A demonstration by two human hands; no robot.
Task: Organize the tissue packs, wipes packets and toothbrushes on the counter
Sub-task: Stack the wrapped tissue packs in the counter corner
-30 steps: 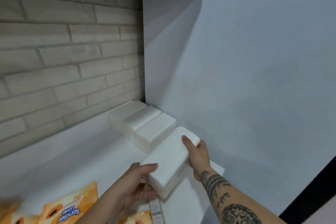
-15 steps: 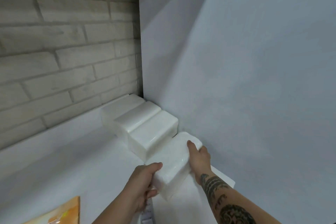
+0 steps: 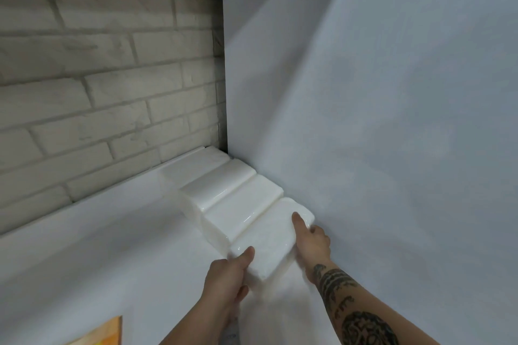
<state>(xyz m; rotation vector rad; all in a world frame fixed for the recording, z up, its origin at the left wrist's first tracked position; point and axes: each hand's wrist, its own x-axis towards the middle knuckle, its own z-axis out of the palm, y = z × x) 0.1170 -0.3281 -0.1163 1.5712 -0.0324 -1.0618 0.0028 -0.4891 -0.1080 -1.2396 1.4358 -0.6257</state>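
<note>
Pale brick wall (image 3: 106,70) left, plain white wall (image 3: 378,92) right, white counter (image 3: 98,260).

1. A brick wall (image 3: 106,70) closes off the far side of the tabletop (image 3: 98,255), and a plain white wall (image 3: 364,120) closes the right side.
2. Four white tissue packs (image 3: 224,193) fill the corner in a row touching one another, pressed along the white wall.
3. Both hands (image 3: 228,279) grip the nearest pack, blocking its near end.
4. Left of the row, the tabletop lies open.
5. An orange packet (image 3: 103,332) sits at the near edge.
</note>
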